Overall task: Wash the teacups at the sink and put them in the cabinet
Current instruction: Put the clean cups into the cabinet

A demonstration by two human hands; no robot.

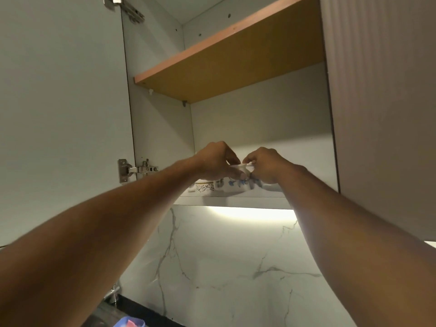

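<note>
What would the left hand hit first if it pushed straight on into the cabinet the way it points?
Probably the cabinet's back wall. The left hand pinches the teacup together with the right hand; nothing else shows beyond it, though depth is unclear.

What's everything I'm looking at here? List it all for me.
blue-flowered teacup: one, white with blue flowers, at the front of the cabinet's bottom shelf, between both hands
patterned teacup: one, white with dark leafy trim, just left of it
upper shelf: one, orange-brown, above, seen from below
cabinet door: one, pale grey, swung open at left
hinges: two, metal, along the door's edge
backsplash: one, white with grey veins, below the cabinet
light strip: one, warm white, under the cabinet
blue tub: one, bottom edge
left hand: holds the cup's rim
right hand: pinches the rim
</note>
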